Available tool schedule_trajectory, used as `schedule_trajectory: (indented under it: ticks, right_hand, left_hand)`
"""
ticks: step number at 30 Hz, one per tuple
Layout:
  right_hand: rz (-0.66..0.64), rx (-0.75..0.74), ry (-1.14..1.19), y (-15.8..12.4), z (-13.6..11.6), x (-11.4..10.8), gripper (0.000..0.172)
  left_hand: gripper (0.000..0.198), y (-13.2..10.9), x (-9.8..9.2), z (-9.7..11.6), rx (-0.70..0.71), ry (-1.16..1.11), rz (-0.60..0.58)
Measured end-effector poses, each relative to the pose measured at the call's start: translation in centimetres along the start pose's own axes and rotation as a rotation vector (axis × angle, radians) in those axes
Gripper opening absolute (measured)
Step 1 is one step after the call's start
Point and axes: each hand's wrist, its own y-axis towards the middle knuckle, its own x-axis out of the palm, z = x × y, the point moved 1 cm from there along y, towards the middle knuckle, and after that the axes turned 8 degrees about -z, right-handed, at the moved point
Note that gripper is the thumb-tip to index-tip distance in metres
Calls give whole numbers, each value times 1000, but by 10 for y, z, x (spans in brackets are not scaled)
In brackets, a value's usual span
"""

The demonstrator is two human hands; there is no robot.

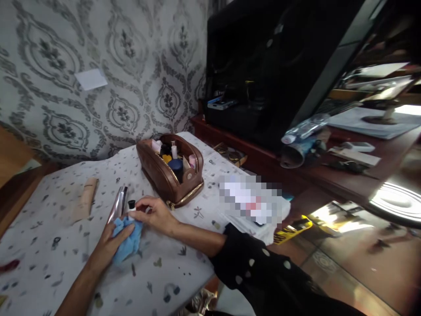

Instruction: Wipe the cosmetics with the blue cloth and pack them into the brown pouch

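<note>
My left hand (113,237) is closed round a crumpled light blue cloth (126,245). A small white bottle with a black cap (131,205) sticks up out of the cloth. My right hand (158,215) is closed at the bottle, thumb and forefinger against its neck just under the cap. Right behind my left hand lies a shiny silver tube (117,205); whether the hand touches it I cannot tell. Farther left, a beige tube (86,197) lies on the table. Beyond my right hand stands an unzipped brown toiletry bag (158,175), full of small bottles and jars.
A patterned white cloth covers the table (164,281). At its right edge lies a blurred-out packet (253,202). A dark television (250,79) stands behind on a reddish-brown cabinet (263,158), with a clear plastic bottle (305,127) beside it. Patterned wallpaper (131,66) closes off the back.
</note>
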Motion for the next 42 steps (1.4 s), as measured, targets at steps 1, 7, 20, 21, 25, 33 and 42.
schedule_trajectory:
  ticks: [1,7,20,21,25,33,42]
  right_hand:
    - [6,7,23,0,0,0,52]
    - [-4,68,222,-1,-15,-2,51]
    - [3,105,254,-8,-28,2,47]
    - [-8,106,238,-9,-28,2,46]
    - [-42,44,112,-13,-34,-3,40]
    - [-108,18,-62,-38,-56,-32,23]
    - [107,-61,-49,-74,-69,-71,20]
  left_hand:
    - [46,-1,1,2,-15,8,-30]
    - [45,-6,7,4,-54,-33,-75]
    - [38,5,-11,-19,40,177,17]
    - [38,6,-13,-20,48,199,36]
    - [40,8,-16,-15,34,252,31]
    - [32,6,-2,10,110,421,-105]
    - [35,12,36,44,413,676,-375]
